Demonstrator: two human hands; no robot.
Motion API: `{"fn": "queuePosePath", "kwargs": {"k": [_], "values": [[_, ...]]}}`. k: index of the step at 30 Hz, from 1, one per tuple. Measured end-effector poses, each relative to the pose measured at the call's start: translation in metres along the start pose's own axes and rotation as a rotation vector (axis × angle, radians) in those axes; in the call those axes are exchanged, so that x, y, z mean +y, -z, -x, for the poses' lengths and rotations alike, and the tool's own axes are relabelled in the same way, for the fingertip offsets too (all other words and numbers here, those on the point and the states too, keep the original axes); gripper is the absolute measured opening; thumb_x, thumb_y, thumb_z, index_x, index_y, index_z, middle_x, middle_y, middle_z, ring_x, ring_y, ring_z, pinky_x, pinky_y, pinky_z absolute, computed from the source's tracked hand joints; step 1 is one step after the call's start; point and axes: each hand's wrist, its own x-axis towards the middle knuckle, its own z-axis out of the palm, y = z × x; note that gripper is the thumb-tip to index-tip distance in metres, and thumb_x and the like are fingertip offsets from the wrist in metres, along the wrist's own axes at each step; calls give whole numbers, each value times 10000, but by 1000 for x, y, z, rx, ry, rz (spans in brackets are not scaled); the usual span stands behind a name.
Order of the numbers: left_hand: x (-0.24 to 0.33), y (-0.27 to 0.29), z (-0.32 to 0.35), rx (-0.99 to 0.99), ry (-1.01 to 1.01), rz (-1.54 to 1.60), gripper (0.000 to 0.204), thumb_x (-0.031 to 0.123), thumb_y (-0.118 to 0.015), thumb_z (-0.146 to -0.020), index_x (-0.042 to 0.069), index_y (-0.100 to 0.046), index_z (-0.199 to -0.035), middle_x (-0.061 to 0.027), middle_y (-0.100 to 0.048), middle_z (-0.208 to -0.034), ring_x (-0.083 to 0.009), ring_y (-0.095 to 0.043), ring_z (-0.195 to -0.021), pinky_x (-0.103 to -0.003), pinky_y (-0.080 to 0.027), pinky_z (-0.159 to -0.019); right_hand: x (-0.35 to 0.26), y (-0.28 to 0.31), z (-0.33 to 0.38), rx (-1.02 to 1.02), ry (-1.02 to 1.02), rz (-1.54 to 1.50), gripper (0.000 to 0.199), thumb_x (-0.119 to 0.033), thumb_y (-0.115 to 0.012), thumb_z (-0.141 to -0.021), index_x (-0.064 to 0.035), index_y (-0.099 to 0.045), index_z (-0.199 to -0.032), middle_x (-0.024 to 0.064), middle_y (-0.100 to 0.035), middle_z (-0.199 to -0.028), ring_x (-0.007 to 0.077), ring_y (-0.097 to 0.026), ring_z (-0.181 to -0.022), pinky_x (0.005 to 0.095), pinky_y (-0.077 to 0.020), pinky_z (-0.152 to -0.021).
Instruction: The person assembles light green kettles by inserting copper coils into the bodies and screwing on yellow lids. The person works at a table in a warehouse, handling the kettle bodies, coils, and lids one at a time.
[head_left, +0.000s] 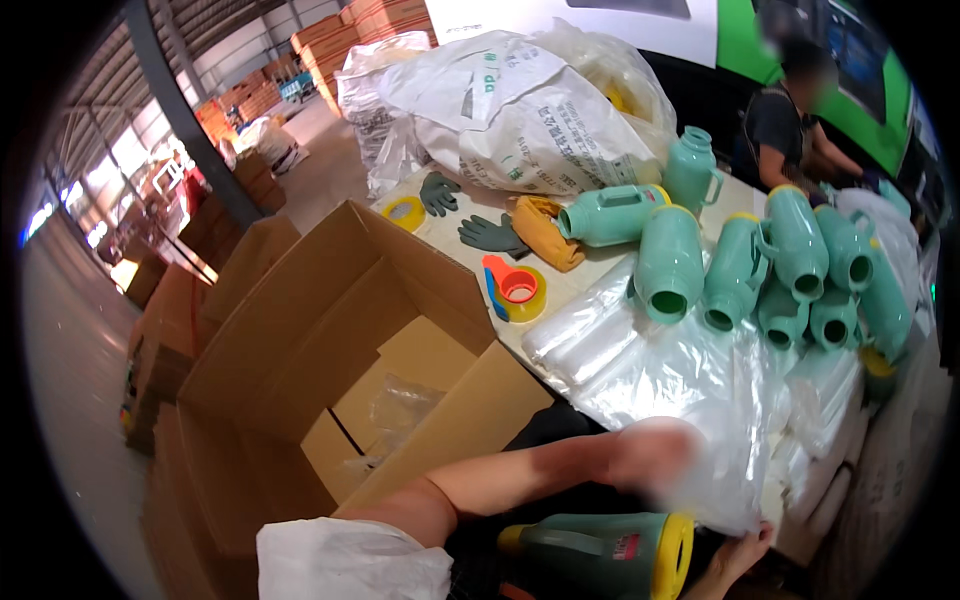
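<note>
A person stands at a packing table (455, 235) in a warehouse, seen from above their own arms. Their left hand (655, 455) reaches across the body and is blurred with motion; it is pressed into a clear plastic bag (725, 470), but whether the fingers are clenched on the film or lying loose cannot be told. Just below those fingers, close against the person's body, lies a dark green plastic jug (590, 555) on its side, with a yellow rim at its right end and a handle along the top. The right hand (735, 560) comes up from the lower edge just right of that yellow rim, fingers spread loosely near the bottom of the bag, apparently not closed on anything.

Beyond the left fingers, farther up the table, a pile of clear bags (640, 350) spreads out. Past that lies a cluster of pale green jugs (760, 275), most tipped over with their mouths facing the viewer. To the left of the fingers stands a large open cardboard box (330, 340), with a scrap of clear film inside. Up and left of the fingers are a roll of yellow tape on an orange dispenser (515, 290), a pair of dark gloves (465, 215) and a second yellow tape roll (405, 212). Bulky white sacks (520, 100) rise at the table's far end. Another person (790, 125) works at the far right.
</note>
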Motion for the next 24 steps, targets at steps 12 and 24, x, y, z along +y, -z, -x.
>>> {"fn": "queuePosePath", "kwargs": {"k": [12, 24], "values": [[107, -91, 107, 215, 64, -658, 545, 232, -736, -837, 47, -508, -1296, -147, -580, -1135, -355, -600, -1051, -431, -514, -841, 24, -63, 170, -98, -427, 115, 419, -183, -714, -893, -19, -587, -1258, 150, -626, -1232, 288, -630, -1073, 447, -486, -1002], [193, -86, 303, 1558, 348, -1411, 555, 27, -569, -858, 53, -487, -1406, -249, -602, -1285, -452, -596, -1156, -467, -492, -981, -25, -236, 310, -1794, -637, 126, 829, -131, -765, -891, 2, -222, -1503, 209, -449, -1422, 304, -531, -1288, 415, -445, -1074]]}}
